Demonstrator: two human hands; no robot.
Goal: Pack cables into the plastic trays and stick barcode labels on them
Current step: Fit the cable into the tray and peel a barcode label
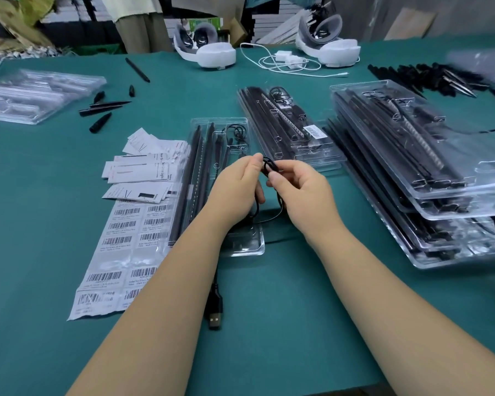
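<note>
A thin black cable (270, 166) is looped between my two hands over a clear plastic tray (242, 247) that holds long black rods. My left hand (236, 190) pinches the loop from the left, and my right hand (300, 190) pinches it from the right. The cable's USB plug (215, 315) lies on the green table below the tray, between my forearms. A sheet of barcode labels (117, 252) lies left of the tray, with several white paper cards (143, 167) above it.
Filled trays are stacked at the right (429, 172), and one labelled tray (292, 130) lies behind my hands. Empty trays (32, 92) sit far left beside loose black tips (103, 110). Two white headsets (206, 50) and a white charger cable (286, 61) lie at the back.
</note>
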